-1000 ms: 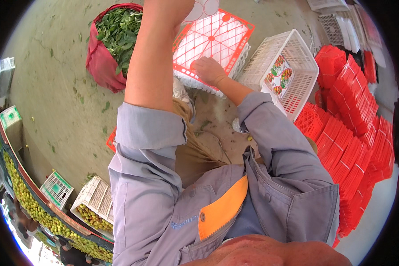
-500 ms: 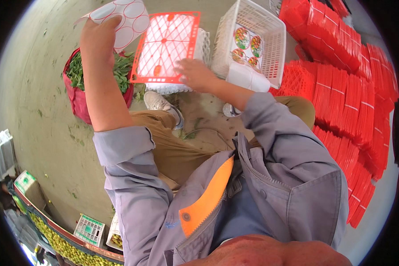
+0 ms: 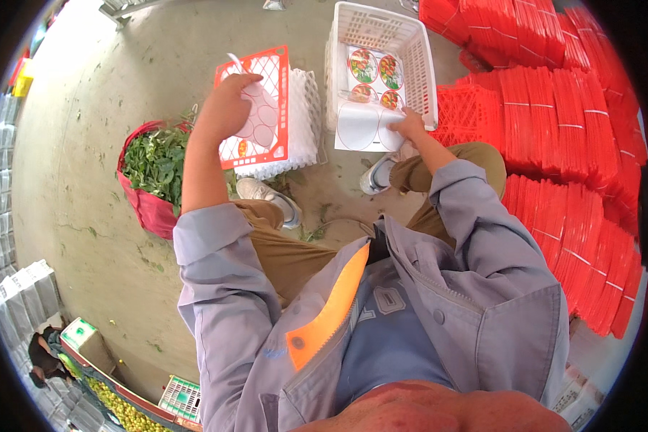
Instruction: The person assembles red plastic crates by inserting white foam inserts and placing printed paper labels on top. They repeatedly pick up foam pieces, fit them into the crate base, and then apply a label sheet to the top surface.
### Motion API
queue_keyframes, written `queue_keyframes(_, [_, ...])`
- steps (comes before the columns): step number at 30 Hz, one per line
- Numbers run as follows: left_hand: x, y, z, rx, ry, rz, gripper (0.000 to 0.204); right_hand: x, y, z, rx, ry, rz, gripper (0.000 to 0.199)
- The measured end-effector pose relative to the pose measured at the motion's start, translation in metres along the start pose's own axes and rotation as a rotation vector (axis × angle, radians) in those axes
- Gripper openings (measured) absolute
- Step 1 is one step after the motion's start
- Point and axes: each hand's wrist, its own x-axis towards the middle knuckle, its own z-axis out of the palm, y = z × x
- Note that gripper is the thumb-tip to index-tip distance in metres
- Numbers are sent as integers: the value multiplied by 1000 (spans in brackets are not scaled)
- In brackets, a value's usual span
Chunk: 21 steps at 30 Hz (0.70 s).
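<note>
Left hand (image 3: 227, 108) raised over the flat red plastic lattice tray (image 3: 255, 108) on the white foam-net stack (image 3: 306, 119), fingers closed on a thin white backing sheet of round stickers (image 3: 261, 119). Right hand (image 3: 409, 124) at the white plastic basket (image 3: 381, 68), fingertips pinching a second sticker sheet (image 3: 360, 126) at its edge. Probably feather-light, floppy, easily creased; best held at the margin.

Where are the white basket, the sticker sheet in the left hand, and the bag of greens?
white basket (image 3: 419, 43): head view, right rim.
sticker sheet (image 3: 261, 124): head view, lower part below the left hand.
bag of greens (image 3: 153, 164): head view, leaves.
</note>
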Motion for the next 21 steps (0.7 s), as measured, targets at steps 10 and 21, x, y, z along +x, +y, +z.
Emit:
queue_keyframes(10, [15,11,71,-394,-342,-418,69,-96,-113,-183,1294,-82,-345,54])
queue_keyframes(21, [-11,69,41,-1098,-109,-87,27,-159,-131,-168,496,121,-730,52])
